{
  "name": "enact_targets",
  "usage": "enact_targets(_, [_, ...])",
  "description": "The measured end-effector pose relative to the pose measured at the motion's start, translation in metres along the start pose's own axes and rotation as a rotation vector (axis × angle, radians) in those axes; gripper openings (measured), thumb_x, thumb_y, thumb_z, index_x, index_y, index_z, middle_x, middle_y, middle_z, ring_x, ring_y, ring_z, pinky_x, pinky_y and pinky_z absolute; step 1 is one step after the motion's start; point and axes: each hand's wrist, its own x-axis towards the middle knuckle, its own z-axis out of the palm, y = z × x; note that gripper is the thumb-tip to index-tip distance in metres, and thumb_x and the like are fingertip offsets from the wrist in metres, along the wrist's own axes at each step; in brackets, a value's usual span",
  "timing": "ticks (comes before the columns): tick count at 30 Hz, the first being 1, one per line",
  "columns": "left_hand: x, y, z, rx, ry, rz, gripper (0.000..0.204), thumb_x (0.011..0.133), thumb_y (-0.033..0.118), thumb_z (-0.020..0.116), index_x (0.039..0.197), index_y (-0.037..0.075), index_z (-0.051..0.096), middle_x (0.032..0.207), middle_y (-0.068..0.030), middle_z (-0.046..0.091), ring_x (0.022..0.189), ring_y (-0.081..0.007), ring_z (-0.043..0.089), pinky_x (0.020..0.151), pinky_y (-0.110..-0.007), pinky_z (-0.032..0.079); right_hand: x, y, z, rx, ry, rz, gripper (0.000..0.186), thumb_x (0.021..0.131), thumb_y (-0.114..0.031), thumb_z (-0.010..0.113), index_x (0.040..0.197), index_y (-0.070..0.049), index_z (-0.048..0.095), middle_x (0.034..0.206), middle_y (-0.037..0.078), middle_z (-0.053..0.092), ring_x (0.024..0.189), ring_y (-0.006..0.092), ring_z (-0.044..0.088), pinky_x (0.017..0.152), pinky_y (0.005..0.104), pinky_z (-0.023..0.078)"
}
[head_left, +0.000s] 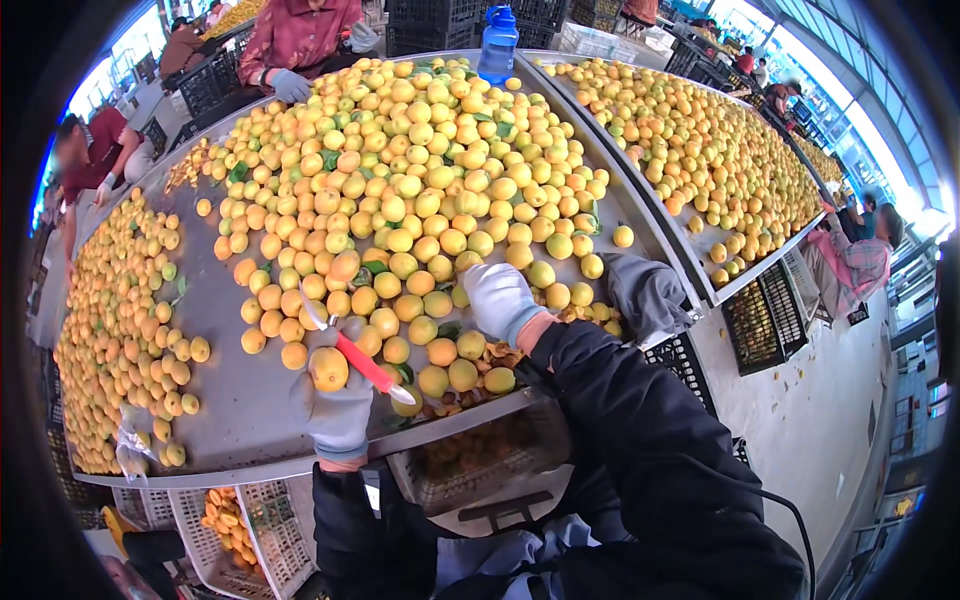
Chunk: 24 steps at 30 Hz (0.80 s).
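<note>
The person's left hand, in a pale glove, is closed around one yellow fruit, which sits in its curled fingers just above the table's near edge. A red-handled tool slants past the same fruit, its lower end toward the person's right; it seems tucked into the left hand too, probably so that fruit and tool share one hand and the other stays free, though the fingers hide how it is gripped. A pale curved piece shows at its upper end.

The right hand, gloved as well, reaches palm down over the near side of the fruit pile, its fingertips at the fruit. Whether it has hold of one cannot be told, since the back of the glove covers the fingers.

The pile lies heaped on a metal table, whose raised rim likely keeps round fruit from rolling off. Beside the right forearm, a grey cloth is bunched at the edge, seemingly within easy reach. A crate stands under the near rim, close to the person's lap. At the far edge, a blue bottle stands upright, perhaps there to be out of the way, near a co-worker's gloved hand.
</note>
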Motion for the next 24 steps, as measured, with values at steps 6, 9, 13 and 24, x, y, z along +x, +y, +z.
enact_targets(6, [-0.009, 0.022, -0.015, -0.173, -0.081, 0.059, 0.068, 0.092, 0.037, 0.056, 0.149, 0.006, 0.038, 0.157, -0.0116, 0.035, 0.146, -0.0303, 0.031, 0.117, -0.054, 0.023, -0.008, 0.009, -0.014, 0.367, -0.076, 0.239, 0.032, 0.071, -0.027, 0.069, 0.087, 0.0, 0.063, 0.08, 0.021, 0.067, 0.078, 0.0381, 0.068, 0.071, 0.0461, 0.055])
enact_targets(9, [-0.018, 0.038, 0.0, -0.087, 0.053, 0.215, 0.068, 0.093, 0.039, 0.055, 0.15, 0.006, 0.036, 0.16, -0.0137, 0.029, 0.145, -0.0287, 0.031, 0.113, -0.054, 0.028, -0.005, 0.018, -0.046, 0.482, -0.125, 0.451, 0.035, 0.075, -0.03, 0.064, 0.096, -0.002, 0.071, 0.086, 0.022, 0.07, 0.087, 0.0372, 0.069, 0.075, 0.0435, 0.056])
enact_targets(13, [-0.02, 0.058, -0.013, -0.168, -0.137, 0.233, 0.064, 0.094, 0.04, 0.054, 0.146, 0.005, 0.042, 0.155, -0.0138, 0.038, 0.138, -0.0284, 0.041, 0.108, -0.052, 0.034, 0.008, 0.055, -0.07, 0.581, 0.039, 0.511, 0.044, 0.078, -0.044, 0.067, 0.097, -0.004, 0.073, 0.08, 0.021, 0.07, 0.082, 0.0352, 0.07, 0.071, 0.0424, 0.056])
enact_targets(24, [-0.015, 0.076, -0.008, -0.15, 0.134, 0.378, 0.053, 0.088, 0.034, 0.063, 0.133, 0.007, 0.054, 0.141, -0.005, 0.054, 0.108, -0.018, 0.052, 0.087, -0.039, 0.042, 0.05, 0.031, -0.023, 0.663, -0.123, 0.207, 0.053, 0.074, -0.046, 0.072, 0.099, 0.0, 0.069, 0.085, 0.023, 0.07, 0.086, 0.038, 0.068, 0.078, 0.0443, 0.053])
